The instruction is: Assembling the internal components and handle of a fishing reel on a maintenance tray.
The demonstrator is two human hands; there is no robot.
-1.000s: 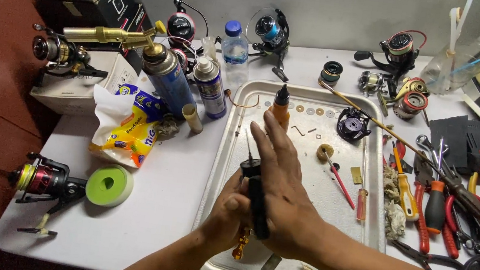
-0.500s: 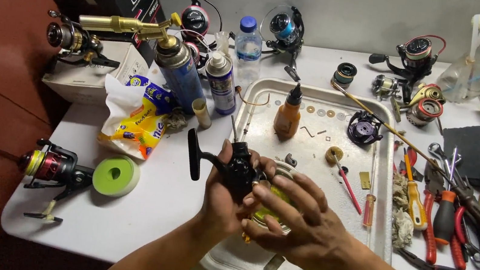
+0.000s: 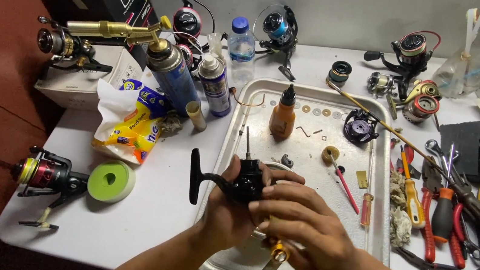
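My left hand [image 3: 224, 215] grips a black fishing reel body [image 3: 244, 181] over the front of a metal tray [image 3: 235, 122]. The reel's black handle [image 3: 195, 175] sticks out to the left and a thin shaft points up from its top. My right hand [image 3: 302, 228] wraps the reel from the right, fingers laid across it. A yellow-handled tool [image 3: 278, 253] shows under my right palm; whether the hand holds it I cannot tell.
An orange oil bottle [image 3: 283, 114], washers and small parts lie in the tray. Spray cans [image 3: 214, 86], a water bottle [image 3: 241, 47] and reels stand behind. Pliers and screwdrivers [image 3: 444, 209] crowd the right. A red-black reel [image 3: 43, 175] and green tape roll [image 3: 111, 180] sit left.
The reel was turned in my hands: its body now faces up with the handle swung out to the left. Both hands stayed over the tray's front.
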